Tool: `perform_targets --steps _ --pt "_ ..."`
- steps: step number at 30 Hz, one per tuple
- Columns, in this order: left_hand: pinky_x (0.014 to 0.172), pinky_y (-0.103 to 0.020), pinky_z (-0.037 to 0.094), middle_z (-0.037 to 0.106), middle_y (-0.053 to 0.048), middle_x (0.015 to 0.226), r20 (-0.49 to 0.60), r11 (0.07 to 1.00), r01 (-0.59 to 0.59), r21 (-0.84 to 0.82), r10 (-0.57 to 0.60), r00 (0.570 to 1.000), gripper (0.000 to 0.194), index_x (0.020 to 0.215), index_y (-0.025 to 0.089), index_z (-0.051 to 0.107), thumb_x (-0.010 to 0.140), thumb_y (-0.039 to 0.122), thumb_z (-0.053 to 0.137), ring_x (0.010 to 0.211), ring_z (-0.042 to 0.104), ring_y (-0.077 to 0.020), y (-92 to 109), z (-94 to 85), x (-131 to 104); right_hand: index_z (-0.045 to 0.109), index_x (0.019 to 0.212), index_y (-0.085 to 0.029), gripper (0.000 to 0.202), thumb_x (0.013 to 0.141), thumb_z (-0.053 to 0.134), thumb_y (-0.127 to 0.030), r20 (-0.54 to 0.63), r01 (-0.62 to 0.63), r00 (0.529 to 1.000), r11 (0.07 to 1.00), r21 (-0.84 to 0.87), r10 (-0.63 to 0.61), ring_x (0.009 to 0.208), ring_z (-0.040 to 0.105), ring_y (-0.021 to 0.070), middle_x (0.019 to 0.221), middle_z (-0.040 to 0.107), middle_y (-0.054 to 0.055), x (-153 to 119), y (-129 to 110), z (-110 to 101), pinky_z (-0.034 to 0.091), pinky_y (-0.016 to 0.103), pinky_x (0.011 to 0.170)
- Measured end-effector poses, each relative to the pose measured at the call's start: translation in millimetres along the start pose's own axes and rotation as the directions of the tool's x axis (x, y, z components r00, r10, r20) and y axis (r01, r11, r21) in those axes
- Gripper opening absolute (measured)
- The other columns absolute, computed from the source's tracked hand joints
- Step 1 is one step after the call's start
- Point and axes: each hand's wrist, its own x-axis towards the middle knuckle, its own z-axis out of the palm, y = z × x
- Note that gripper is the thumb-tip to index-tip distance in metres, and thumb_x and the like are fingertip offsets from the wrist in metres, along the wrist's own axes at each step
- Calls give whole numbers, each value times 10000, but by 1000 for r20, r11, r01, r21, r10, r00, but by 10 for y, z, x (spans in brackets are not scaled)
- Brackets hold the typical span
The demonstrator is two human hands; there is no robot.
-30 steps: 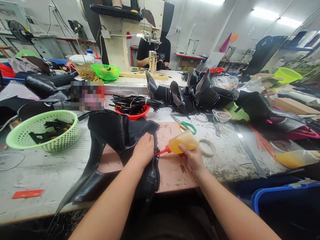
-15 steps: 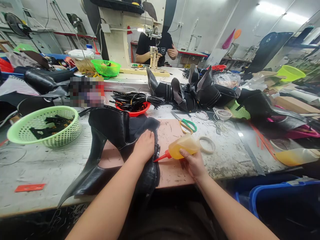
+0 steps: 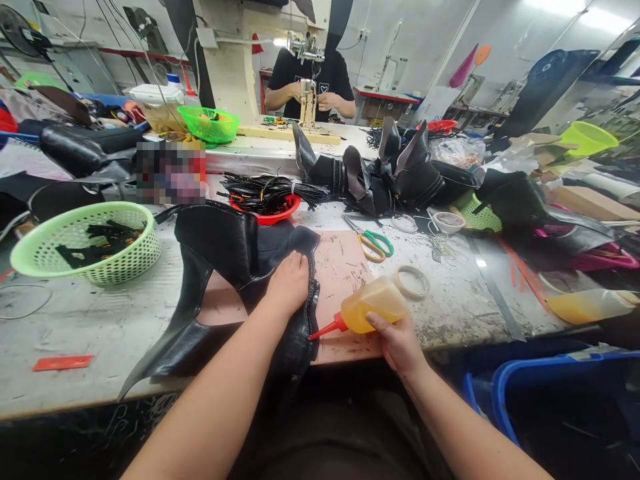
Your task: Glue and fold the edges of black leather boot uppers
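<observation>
A black leather piece [image 3: 217, 240] lies spread over a pink board [image 3: 343, 260] at the table's front edge. My left hand [image 3: 291, 283] rests on it near its zipper edge, fingers together and curled against the material; whether they pinch it is hard to see. In my right hand [image 3: 400, 337] is a squeeze bottle [image 3: 375, 305] of yellow liquid, tilted left. Its red nozzle tip is at the piece's right edge, below my left hand.
Scissors [image 3: 373, 244] and a tape roll [image 3: 412, 281] lie beyond the bottle. A green basket [image 3: 127, 260] stands left, a red bowl [image 3: 280, 215] behind. A person [image 3: 313, 87] sits behind a sewing machine [image 3: 227, 80]. Blue bins [image 3: 505, 387] are at lower right.
The nozzle tip has moved down along the edge of the leather piece, with my right hand and the bottle. The person opposite has brought their hands together. The view has shifted slightly.
</observation>
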Motion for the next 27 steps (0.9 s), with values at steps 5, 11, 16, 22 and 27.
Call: perform_targets --steps 5,11,16,22,27 --pt "1014 -340 354 494 -177 1252 -1 1000 4 -11 -4 1000 419 1208 30 470 821 37 312 1209 420 -233 3 -6 -1 627 828 -155 361 551 773 -335 50 -27 998 999 -20 28 623 599 181 722 664 39 -24 17 -58 486 241 445" --pt "1016 -347 355 495 -163 1256 -3 1000 9 -22 -9 1000 419 1212 49 469 821 40 317 1215 415 -231 6 3 -1 625 842 -160 346 564 771 -308 52 23 998 1000 4 -23 687 614 184 754 670 34 -18 33 -51 532 288 584" --pt "1020 -351 351 495 -170 1252 -15 999 12 -39 -12 1000 415 1206 47 475 827 35 309 1212 418 -231 3 9 -1 590 922 -169 435 556 774 -315 29 93 995 995 -36 -92 746 621 204 806 666 41 27 54 -45 534 350 681" --pt "985 -331 397 521 -176 1215 -53 998 12 -62 -15 998 384 1164 48 512 824 26 335 1170 464 -229 -34 23 -4 552 960 -175 558 481 804 -313 -89 294 944 930 -219 -319 817 606 231 903 638 63 167 -71 12 527 392 709" --pt "935 -340 447 558 -166 1168 -139 997 8 -73 -18 990 385 1107 68 552 788 -14 351 1110 520 -231 -69 75 -20 552 986 -207 522 551 733 -431 -262 503 818 857 -108 -513 968 574 224 1047 600 59 434 -512 -44 464 388 863"
